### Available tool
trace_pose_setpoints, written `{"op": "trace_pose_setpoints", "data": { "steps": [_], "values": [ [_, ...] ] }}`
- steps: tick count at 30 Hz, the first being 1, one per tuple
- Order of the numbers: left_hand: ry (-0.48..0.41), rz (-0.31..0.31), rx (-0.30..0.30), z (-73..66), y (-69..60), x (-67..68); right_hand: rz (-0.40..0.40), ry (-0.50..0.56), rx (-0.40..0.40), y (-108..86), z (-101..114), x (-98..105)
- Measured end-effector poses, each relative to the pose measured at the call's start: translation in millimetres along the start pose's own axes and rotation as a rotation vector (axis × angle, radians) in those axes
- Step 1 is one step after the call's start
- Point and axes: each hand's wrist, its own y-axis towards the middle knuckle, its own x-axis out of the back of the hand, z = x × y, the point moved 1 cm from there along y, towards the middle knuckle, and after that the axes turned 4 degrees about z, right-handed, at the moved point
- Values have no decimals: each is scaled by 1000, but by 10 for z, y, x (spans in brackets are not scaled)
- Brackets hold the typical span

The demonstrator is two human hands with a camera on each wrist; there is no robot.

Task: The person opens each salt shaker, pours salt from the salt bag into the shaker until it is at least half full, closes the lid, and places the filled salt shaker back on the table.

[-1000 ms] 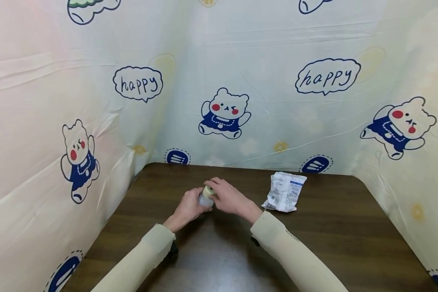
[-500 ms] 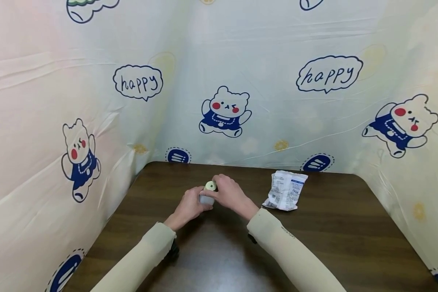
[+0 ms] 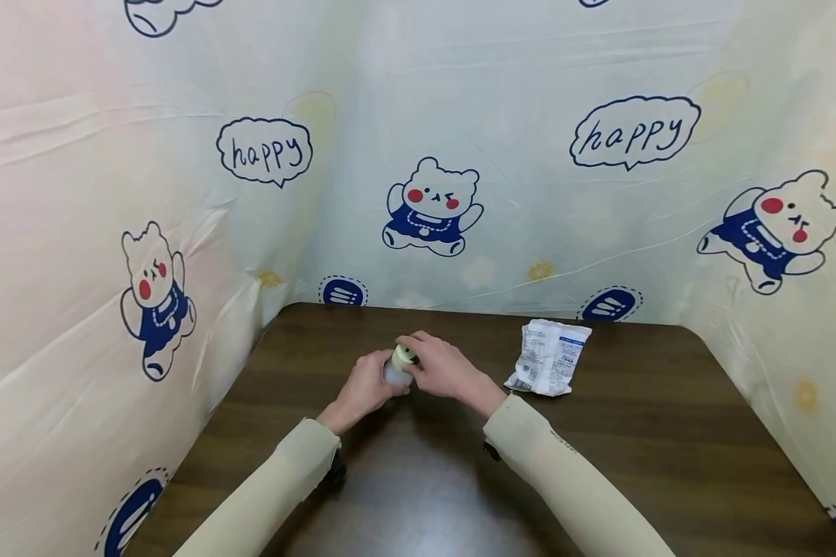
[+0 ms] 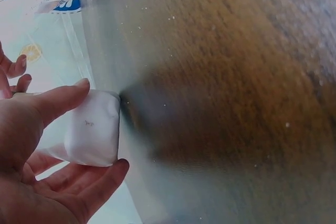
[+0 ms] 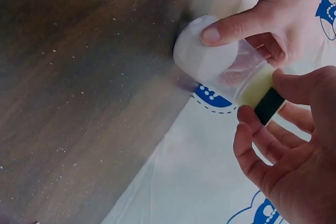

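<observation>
A small bottle (image 3: 395, 377) with a white base and clear upper walls stands on the table a little left of centre. My left hand (image 3: 364, 387) grips its body, thumb on one side and fingers on the other; the left wrist view shows its white lower part (image 4: 95, 132) with tiny print. On top is a pale yellow-green cap (image 5: 256, 88) with a dark green patch (image 5: 270, 106). My right hand (image 3: 451, 368) pinches this cap between thumb and fingers. Part of the cap is hidden behind those fingers in the head view.
A white printed packet (image 3: 549, 357) lies to the right of the hands, toward the back of the dark wooden table (image 3: 634, 433). A patterned cloth curtain (image 3: 515, 155) encloses the table's back and sides.
My right hand has shifted about the cap: half a second ago the cap's top showed more, and now the fingers reach over it again. The left hand keeps its grip on the bottle.
</observation>
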Motion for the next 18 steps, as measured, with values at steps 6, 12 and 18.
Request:
{"op": "trace_pose_setpoints", "data": {
  "steps": [6,12,18],
  "values": [
    [-9,-3,17,16,-33,-14,-47,26,-86,70,-20,-44],
    [-40,-8,1,15,-43,-33,-134,71,-201,109,-44,-85],
    [-35,-15,-13,3,-12,-1,-71,120,-61,62,-51,-22]
  ]
}}
